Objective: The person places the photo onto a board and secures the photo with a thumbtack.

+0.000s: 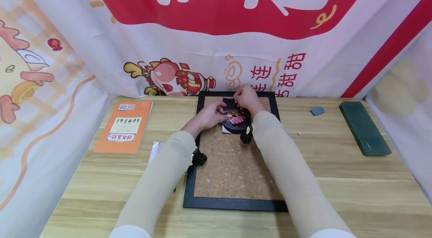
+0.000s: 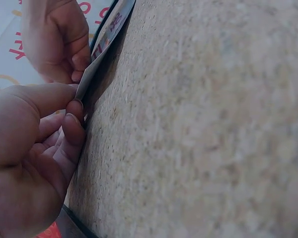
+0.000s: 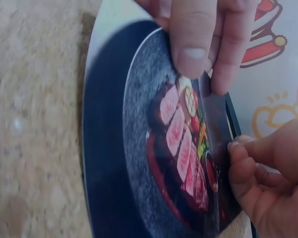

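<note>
A photo print of sliced meat on a dark round plate (image 1: 236, 120) lies against the upper part of a black-framed cork board (image 1: 233, 166). My left hand (image 1: 210, 114) pinches the print's left edge between thumb and fingers; in the left wrist view that edge stands slightly off the cork. At the print's top edge, my right hand (image 1: 248, 98) pinches something small, seemingly a push pin, mostly hidden by the fingertips (image 3: 238, 158). The print (image 3: 179, 144) bends a little in the right wrist view.
Small clear bits (image 1: 208, 180) sit on the lower cork. An orange book (image 1: 125, 127) lies left, beside a pale sheet (image 1: 154, 150) partly under the left arm. Right are a blue block (image 1: 317, 111), a dark green case (image 1: 364, 128) and a tiny shiny piece (image 1: 298, 133). A printed curtain (image 1: 209, 43) hangs behind.
</note>
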A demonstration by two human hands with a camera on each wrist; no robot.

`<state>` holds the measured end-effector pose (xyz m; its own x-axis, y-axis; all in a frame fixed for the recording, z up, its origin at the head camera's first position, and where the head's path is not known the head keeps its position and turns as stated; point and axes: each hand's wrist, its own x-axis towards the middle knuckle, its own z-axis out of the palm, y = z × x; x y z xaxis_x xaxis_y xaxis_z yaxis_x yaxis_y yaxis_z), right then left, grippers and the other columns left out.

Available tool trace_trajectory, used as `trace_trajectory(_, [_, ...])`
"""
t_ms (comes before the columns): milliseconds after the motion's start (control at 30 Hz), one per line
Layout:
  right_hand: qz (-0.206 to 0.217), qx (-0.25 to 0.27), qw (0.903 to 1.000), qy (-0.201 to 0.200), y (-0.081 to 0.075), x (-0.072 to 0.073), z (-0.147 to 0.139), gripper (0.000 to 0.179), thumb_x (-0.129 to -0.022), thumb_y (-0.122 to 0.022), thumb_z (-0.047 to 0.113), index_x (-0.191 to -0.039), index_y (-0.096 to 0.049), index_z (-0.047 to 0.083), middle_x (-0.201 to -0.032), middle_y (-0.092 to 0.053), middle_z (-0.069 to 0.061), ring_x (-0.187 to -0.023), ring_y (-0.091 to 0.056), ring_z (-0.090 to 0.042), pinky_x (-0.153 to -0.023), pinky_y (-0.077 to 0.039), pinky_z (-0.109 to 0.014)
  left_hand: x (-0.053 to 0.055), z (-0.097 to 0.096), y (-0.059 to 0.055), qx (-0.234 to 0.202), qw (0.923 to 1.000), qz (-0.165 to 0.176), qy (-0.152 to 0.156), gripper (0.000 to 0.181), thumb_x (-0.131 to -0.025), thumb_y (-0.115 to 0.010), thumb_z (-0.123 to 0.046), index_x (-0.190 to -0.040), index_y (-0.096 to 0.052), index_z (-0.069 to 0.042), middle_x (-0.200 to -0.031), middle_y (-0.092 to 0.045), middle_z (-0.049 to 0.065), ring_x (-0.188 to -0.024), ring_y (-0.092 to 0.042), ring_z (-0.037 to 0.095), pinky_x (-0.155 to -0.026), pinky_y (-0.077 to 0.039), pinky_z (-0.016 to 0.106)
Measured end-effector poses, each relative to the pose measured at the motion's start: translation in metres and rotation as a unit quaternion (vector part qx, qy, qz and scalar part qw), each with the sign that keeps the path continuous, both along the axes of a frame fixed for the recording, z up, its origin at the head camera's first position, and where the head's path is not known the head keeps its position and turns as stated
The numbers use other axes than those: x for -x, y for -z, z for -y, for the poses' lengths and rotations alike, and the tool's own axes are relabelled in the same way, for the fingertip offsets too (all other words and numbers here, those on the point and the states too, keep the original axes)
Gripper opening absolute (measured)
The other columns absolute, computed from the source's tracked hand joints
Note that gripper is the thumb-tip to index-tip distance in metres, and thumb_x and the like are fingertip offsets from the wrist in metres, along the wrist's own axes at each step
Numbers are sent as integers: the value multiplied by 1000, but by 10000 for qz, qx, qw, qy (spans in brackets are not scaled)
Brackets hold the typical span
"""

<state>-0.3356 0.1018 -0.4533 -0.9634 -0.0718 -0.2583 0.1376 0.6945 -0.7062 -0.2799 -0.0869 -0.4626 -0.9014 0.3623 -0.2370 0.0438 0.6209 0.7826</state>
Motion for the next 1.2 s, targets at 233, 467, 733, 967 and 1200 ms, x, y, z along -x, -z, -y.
trace_trajectory(233, [-15,-77,9999,134,-2,0,1,18,-105,-59,8,-104,-75,-1,-77,-68,-4,-51,-56,-9,-50,-48,-22,-1,0,-1,-5,10000,-4,3,55,-102,-75,-15,-152,-54,-4,-126,-61,13,-89,-63,19,-70,-54,26])
trace_trajectory(467, [89,-67,9995,301,-2,3,0,13,-106,-63,9,-103,-74,2,-81,-70,-4,-55,-57,-11,-50,-47,-23,-1,0,-4,-53,10000,36,-13,55,-102,-75,-15,-152,-54,-4,-126,-60,13,-89,-62,19,-69,-53,25])
trace_trajectory(733, [247,-36,9985,483,-1,-1,0,13,-103,-60,5,-101,-72,2,-83,-68,-6,-60,-57,-15,-54,-48,-27,-1,1,-2,-11,10000,-40,-16,54,-102,-75,-15,-151,-55,-4,-125,-61,13,-95,-63,21,-74,-54,28])
trace_trajectory(967, [90,-77,9986,522,2,-4,1,12,-103,-60,5,-96,-68,3,-82,-68,-8,-59,-59,-17,-54,-49,-28,-3,1,-1,47,9999,-163,29,53,-102,-74,-15,-150,-55,-4,-125,-63,12,-102,-61,21,-83,-51,29])
trace_trajectory(1200, [288,35,9974,663,4,-2,-4,11,-102,-71,10,-94,-71,3,-74,-69,-6,-48,-56,-14,-47,-46,-27,-5,1,-1,-14,10000,-87,37,55,-102,-75,-15,-151,-54,-4,-124,-61,13,-88,-63,18,-71,-53,26])
